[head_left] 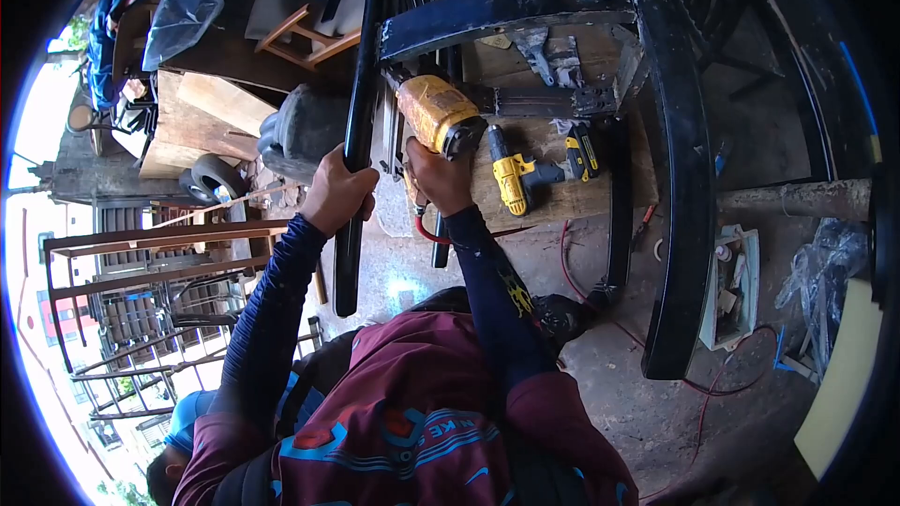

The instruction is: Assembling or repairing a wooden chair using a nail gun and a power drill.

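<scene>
My left hand (339,191) is wrapped around a black wooden chair leg (348,262), part of an overturned or tilted chair frame (506,5). In my right hand (439,178) is a yellow nail gun (433,111), gripped by its handle. Its nose points up and left toward the joint between the leg and the curved rail; whether it touches the wood I cannot tell. A red air hose (424,227) runs from below the handle. Just right of the nail gun, a yellow and black cordless drill (511,178) lies on a wooden board (534,211).
Right of the chair frame stands a pale open box (731,286) with odds and ends, near clear plastic wrap (825,267). Red hose trails over the floor. At left are a tyre (216,175), a wooden frame (169,239) and another person (187,422). More dark chairs stand behind.
</scene>
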The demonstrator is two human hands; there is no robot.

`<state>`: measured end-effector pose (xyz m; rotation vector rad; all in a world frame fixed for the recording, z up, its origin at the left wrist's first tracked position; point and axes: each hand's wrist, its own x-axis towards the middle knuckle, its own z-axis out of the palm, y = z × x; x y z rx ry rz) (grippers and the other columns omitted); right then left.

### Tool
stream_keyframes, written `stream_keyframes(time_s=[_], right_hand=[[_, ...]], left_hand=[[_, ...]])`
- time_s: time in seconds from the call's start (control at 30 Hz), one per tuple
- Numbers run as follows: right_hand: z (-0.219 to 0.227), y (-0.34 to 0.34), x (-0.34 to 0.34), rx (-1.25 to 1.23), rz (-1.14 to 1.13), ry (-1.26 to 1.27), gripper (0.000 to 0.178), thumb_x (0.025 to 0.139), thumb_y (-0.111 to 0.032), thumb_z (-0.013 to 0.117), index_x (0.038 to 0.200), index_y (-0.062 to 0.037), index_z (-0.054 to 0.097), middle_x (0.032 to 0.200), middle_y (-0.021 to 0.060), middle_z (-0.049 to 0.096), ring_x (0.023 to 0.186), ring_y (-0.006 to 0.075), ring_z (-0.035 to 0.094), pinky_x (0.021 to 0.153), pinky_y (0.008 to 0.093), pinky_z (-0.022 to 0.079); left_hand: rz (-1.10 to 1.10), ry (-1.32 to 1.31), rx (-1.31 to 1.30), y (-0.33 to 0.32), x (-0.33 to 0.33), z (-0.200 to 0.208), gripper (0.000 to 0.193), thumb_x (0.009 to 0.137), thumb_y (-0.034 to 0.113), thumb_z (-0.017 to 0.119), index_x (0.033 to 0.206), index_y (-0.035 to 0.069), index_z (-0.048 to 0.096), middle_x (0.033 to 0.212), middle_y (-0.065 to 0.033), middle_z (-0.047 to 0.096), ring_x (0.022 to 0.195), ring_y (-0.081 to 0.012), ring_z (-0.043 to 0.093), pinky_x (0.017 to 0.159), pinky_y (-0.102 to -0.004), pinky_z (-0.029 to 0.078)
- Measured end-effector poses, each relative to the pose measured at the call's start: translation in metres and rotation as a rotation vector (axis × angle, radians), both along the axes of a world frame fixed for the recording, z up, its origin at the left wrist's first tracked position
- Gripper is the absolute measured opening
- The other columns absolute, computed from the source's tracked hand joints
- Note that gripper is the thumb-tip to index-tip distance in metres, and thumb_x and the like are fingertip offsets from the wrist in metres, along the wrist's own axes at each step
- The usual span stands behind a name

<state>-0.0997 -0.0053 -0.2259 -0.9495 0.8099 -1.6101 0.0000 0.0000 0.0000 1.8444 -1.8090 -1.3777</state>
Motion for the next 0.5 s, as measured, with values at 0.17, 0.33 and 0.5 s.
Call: stream_keyframes(time_s=[0.17, 0.33, 0.5], right_hand=[[0.023, 0.009, -0.001, 0.057, 0.415, -1.730, 0.029, 0.103, -0.031, 0.051, 0.115, -0.0044, 0.053, 0.095, 0.0067, 0.050, 0.086, 0.0163, 0.054, 0.080, 0.0271, 0.048], [0.063, 0.020, 0.007, -0.026, -0.391, -0.034, 0.033, 0.093, -0.025, 0.064, 0.114, -0.0020, 0.055, 0.100, 0.0077, 0.056, 0.093, 0.0177, 0.058, 0.085, 0.0290, 0.049], [0.015, 0.000, 0.008, 0.286, -0.187, -0.214, 0.035, 0.082, 0.002, 0.072, 0.116, 0.0027, 0.062, 0.109, 0.0090, 0.068, 0.101, 0.0189, 0.067, 0.090, 0.0336, 0.053]], left_hand=[[0.019, -0.037, 0.004, 0.005, 0.003, 0.012, 0.022, 0.084, 0.009, 0.065, 0.096, -0.002, 0.050, 0.063, -0.0068, 0.056, 0.045, -0.0169, 0.057, 0.042, -0.0306, 0.050], [0.052, 0.052, 0.015, 0.007, 0.002, 0.008, 0.019, 0.084, 0.004, 0.061, 0.095, -0.004, 0.048, 0.062, -0.0076, 0.058, 0.046, -0.0158, 0.060, 0.041, -0.0297, 0.050], [0.045, 0.041, 0.009, 0.005, -0.004, 0.003, 0.018, 0.083, 0.004, 0.061, 0.095, -0.003, 0.048, 0.063, -0.0074, 0.057, 0.047, -0.0164, 0.060, 0.041, -0.0305, 0.050]])
